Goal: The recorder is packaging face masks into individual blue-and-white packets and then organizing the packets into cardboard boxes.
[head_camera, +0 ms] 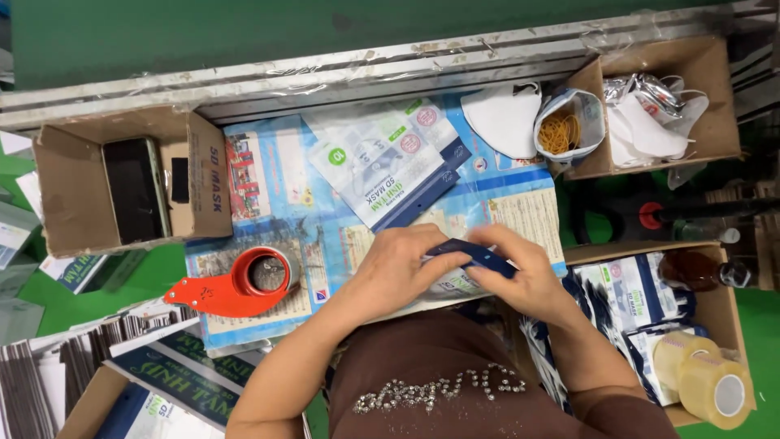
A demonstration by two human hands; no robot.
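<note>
Head view showed both hands closed on a dark blue packet [475, 256] between them: the left hand [398, 272] pinched its near end, the right hand [528, 276] gripped the far end. A red tape dispenser [236, 284] lay left of the left hand, mask packs [382, 162] just beyond the hands, tape rolls [703, 378] right of the right hand.

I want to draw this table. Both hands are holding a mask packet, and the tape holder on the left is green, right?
Not quite. The head view shows the tape holder is red-orange, not green. It does lie on the left, and the left hand and right hand do hold a mask packet.
</note>
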